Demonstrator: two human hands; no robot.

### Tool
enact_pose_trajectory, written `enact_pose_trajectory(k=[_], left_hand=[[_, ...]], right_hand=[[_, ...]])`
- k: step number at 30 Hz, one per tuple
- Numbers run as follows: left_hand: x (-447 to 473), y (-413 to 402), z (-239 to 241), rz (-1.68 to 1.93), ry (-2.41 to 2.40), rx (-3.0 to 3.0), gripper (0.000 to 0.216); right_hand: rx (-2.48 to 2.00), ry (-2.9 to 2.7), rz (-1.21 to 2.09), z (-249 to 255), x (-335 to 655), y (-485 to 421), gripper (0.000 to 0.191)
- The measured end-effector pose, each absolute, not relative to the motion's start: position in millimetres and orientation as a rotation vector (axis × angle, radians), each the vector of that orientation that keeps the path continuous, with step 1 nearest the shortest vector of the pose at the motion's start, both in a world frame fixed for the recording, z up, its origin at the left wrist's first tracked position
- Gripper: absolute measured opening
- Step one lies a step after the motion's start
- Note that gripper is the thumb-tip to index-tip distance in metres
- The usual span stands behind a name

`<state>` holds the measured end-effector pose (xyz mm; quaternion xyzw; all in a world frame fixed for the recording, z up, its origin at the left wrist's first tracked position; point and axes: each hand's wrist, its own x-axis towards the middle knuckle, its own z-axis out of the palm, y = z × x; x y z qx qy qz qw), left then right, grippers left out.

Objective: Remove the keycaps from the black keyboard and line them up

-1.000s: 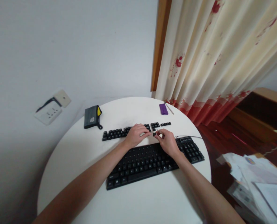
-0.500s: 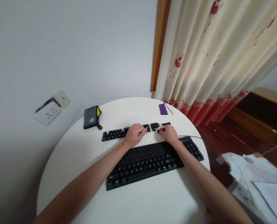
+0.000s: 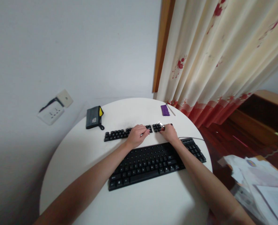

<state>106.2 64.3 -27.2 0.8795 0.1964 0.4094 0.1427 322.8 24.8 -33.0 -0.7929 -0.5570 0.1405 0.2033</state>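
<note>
Loose black keycaps (image 3: pixel 116 134) lie in rows across the table, behind a black keyboard (image 3: pixel 143 164) whose upper rows are without caps. My left hand (image 3: pixel 136 136) rests at the middle of these rows with its fingers curled; whatever they may hold is hidden. At the right-hand block of keycaps (image 3: pixel 157 127) is my right hand (image 3: pixel 169 133), its fingers closed around a small silver metal tool (image 3: pixel 161 125). The tool's exact kind is too small to make out. Both forearms pass over the keyboard.
The round white table (image 3: pixel 66 159) stands against the wall. A grey pouch (image 3: pixel 94 117) lies at the back left, a purple cloth piece (image 3: pixel 165 110) and a thin stick (image 3: pixel 171 109) at the back right. A cable (image 3: pixel 191 137) runs off the right edge. Papers (image 3: pixel 258 178) lie beyond.
A keycap that was just in front of the right-hand block, by my right fingertips, now appears to sit with the block. The silver tool has tilted and moved slightly. My left hand stays put.
</note>
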Motion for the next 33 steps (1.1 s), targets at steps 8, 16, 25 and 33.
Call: enact_pose_trajectory(k=[8,16,25,33], left_hand=[[107,65,-28,1.181,0.550,2.545,0.037],[106,65,-29,1.182,0.561,2.537,0.037],[105,66,-28,1.165,0.578,2.553,0.038],[105,67,-28,1.172,0.578,2.548,0.038]], right_hand=[[-2.168,-1.534,0.391,-37,320,27,0.014],[-1.989,-1.479,0.374,-8,329,10,0.035],[-1.736,-1.296,0.263,22,370,-59,0.056],[-1.855,-1.345,0.327,-9,392,-105,0.039]])
